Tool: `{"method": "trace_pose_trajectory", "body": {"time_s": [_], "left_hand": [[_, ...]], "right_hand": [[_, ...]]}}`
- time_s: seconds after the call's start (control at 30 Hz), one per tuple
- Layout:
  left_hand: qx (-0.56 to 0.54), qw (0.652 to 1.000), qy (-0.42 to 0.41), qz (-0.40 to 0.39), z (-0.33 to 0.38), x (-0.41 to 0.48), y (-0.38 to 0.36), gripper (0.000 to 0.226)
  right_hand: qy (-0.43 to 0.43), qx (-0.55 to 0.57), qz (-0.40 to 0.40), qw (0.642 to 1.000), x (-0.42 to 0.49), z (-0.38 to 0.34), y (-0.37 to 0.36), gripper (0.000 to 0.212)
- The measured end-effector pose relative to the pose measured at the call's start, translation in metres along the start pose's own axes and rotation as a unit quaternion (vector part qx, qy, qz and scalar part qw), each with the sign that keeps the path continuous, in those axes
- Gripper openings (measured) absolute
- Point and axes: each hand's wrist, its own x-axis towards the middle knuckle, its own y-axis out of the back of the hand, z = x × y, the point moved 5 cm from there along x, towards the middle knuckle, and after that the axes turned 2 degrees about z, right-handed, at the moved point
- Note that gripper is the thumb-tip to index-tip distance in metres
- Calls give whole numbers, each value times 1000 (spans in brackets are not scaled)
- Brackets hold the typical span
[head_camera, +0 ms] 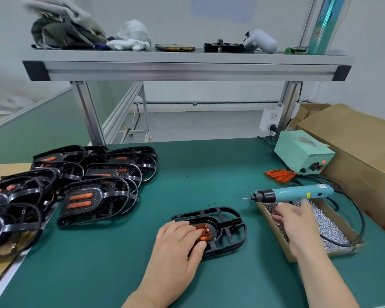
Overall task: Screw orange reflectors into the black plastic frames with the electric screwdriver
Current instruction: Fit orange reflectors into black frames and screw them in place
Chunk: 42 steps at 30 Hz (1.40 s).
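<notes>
A black plastic frame (231, 238) lies flat on the green mat in front of me, with an orange reflector (206, 233) seated in its left half. My left hand (178, 243) rests on the frame and its fingers press down on the reflector. My right hand (298, 223), blurred, reaches over a cardboard tray (287, 252) full of small silver screws (329, 225), fingertips down among them. The teal electric screwdriver (298, 193) lies unheld across the tray's far edge, bit pointing left. Neither hand touches it.
Several assembled frames with reflectors (93, 174) are piled at the left. Loose orange reflectors (279, 175) lie by the green power supply (302, 155). A large cardboard box (353, 147) stands at the right. The screwdriver's cable loops round the tray. An aluminium shelf (187, 67) hangs overhead.
</notes>
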Motion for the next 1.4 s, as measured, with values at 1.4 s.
{"method": "trace_pose_trajectory", "body": {"time_s": [1.4], "left_hand": [[-18,999,-10,28,4,2,10,28]], "right_hand": [[187,-372,-17,909,-2,-29,13,17]]}}
